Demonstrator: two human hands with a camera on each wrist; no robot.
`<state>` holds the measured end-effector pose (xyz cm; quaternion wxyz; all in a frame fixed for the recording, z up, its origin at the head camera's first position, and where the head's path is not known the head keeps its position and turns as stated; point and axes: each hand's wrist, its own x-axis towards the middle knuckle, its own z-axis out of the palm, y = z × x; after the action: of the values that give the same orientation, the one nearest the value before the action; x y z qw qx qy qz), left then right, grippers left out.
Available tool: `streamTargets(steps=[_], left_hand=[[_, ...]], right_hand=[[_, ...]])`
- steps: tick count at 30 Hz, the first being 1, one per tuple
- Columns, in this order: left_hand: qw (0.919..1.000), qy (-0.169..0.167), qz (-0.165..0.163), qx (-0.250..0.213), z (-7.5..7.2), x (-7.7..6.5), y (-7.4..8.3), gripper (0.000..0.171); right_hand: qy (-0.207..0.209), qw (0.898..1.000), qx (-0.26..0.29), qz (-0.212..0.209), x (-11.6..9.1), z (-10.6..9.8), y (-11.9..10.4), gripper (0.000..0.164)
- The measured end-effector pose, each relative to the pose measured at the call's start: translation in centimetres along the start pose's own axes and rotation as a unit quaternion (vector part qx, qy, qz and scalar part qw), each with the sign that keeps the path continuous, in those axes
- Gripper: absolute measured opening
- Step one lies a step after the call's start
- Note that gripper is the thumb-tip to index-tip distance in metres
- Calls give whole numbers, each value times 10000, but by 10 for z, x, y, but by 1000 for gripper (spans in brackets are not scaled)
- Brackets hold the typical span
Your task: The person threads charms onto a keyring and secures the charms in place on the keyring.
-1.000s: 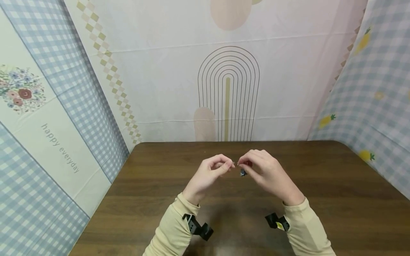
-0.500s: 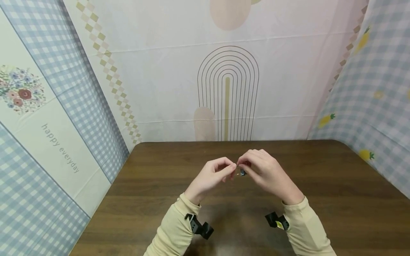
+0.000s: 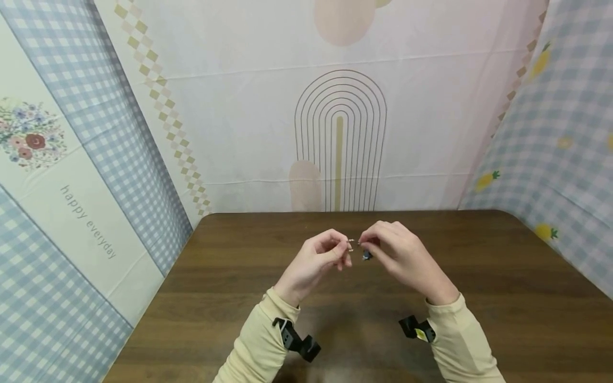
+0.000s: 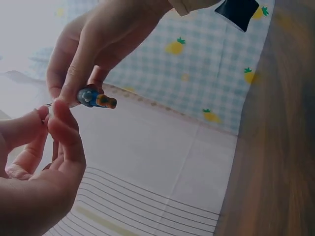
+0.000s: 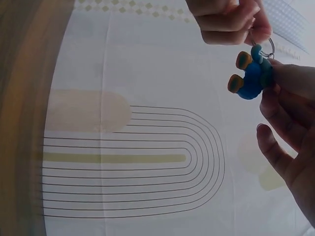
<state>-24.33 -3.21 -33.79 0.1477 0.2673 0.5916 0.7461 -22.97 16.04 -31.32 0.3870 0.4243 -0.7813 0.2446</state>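
Note:
A small blue figure keychain with orange feet (image 5: pixel 252 78) is held up between both hands, above the table in the head view. My left hand (image 3: pixel 316 258) pinches its metal split ring (image 3: pixel 351 249) between thumb and index finger. Opposite it, my right hand (image 3: pixel 399 255) holds the keychain by its upper end with thumb and fingertips. The figure (image 4: pixel 93 97) sticks out sideways from under the right fingers in the left wrist view. Part of the ring (image 5: pixel 272 47) lies hidden behind the left fingertips.
Below the hands stretches a dark brown wooden table (image 3: pixel 230 319). A white patterned cloth (image 3: pixel 239 122) hangs behind its far edge, and blue checked cloths (image 3: pixel 555 143) hang at the sides. Black wrist cameras (image 3: pixel 297 340) sit on both sleeves.
The fingertips closed together half a second ago and now stand slightly apart, with the ring showing between them. My right hand has shifted a little to the right with the keychain.

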Motion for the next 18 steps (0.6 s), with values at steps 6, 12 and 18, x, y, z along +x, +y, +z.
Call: streamTargets(steps=[6, 12, 18], left_hand=[[9986, 75, -36, 520, 2, 0, 2, 29], [9927, 206, -78, 1187, 1, 0, 3, 25], [9923, 182, 26, 1224, 0, -2, 4, 20]], right_hand=[[36, 10000, 46, -68, 0, 0, 0, 14], [48, 9998, -34, -198, 1, 2, -1, 20], [-30, 9998, -37, -211, 0, 2, -2, 20]])
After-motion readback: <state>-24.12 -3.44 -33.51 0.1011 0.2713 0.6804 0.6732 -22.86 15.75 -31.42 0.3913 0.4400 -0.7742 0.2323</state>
